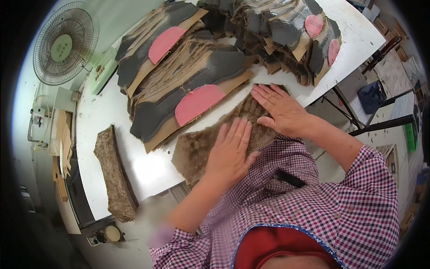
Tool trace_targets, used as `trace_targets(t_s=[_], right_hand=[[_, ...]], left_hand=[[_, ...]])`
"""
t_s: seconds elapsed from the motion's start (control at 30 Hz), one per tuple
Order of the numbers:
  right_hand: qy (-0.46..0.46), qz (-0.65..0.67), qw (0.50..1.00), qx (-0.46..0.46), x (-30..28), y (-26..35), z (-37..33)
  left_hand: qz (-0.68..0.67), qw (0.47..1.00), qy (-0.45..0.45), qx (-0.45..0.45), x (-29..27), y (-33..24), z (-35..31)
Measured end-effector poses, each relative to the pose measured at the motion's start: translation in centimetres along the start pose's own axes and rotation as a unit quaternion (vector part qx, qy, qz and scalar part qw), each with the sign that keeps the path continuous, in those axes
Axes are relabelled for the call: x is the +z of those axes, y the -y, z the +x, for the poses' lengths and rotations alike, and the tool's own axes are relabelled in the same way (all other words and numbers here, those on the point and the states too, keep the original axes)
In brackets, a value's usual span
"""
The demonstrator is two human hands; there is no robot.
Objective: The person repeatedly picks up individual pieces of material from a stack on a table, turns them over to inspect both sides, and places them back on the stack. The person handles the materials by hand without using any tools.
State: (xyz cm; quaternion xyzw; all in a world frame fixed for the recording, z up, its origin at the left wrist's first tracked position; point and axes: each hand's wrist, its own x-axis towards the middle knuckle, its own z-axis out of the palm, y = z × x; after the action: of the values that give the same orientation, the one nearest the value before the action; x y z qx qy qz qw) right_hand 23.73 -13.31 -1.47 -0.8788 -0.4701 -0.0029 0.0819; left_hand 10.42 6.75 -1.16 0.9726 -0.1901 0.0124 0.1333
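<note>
Seeing fan (62,48) far left, fur strip (113,172) overhanging bench (150,172) edge, pink-patched stack (188,85) crowding just behind brown fur piece (193,148) at near edge. Resting left hand (231,150) and right hand (283,109) flat on it, fully outstretched, grasping nothing. Seeing dark-blue bag (372,97) beyond bench, right.

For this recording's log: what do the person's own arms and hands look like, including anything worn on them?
The left hand and right hand are bare, with no gloves. Both forearms are uncovered up to loose sleeves in a small pink, dark and white check.
</note>
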Motion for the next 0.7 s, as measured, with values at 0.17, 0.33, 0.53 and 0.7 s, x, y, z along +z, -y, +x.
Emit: trace_targets(t_s=[0.17, 0.33, 0.53, 0.7], right_hand=[[-0.013, -0.02, 0.999, 0.048, 0.0, -1.0, -0.5], [-0.002, 0.037, 0.996, 0.076, -0.5, 0.0, 0.2], [-0.033, 0.253, 0.96, 0.111, 1.4, -2.8, 0.5], [-0.144, 0.419, 0.884, 0.147, 1.9, -4.0, -0.1]], left_hand=[[-0.003, 0.997, 0.012, -0.074, -1.2, 2.0, -6.1], [-0.033, 0.992, -0.092, -0.084, -1.1, 2.5, -5.3], [-0.009, 0.953, -0.26, -0.156, 2.1, 3.5, 1.8], [-0.095, 0.939, -0.242, -0.227, -1.8, 4.4, -1.4]])
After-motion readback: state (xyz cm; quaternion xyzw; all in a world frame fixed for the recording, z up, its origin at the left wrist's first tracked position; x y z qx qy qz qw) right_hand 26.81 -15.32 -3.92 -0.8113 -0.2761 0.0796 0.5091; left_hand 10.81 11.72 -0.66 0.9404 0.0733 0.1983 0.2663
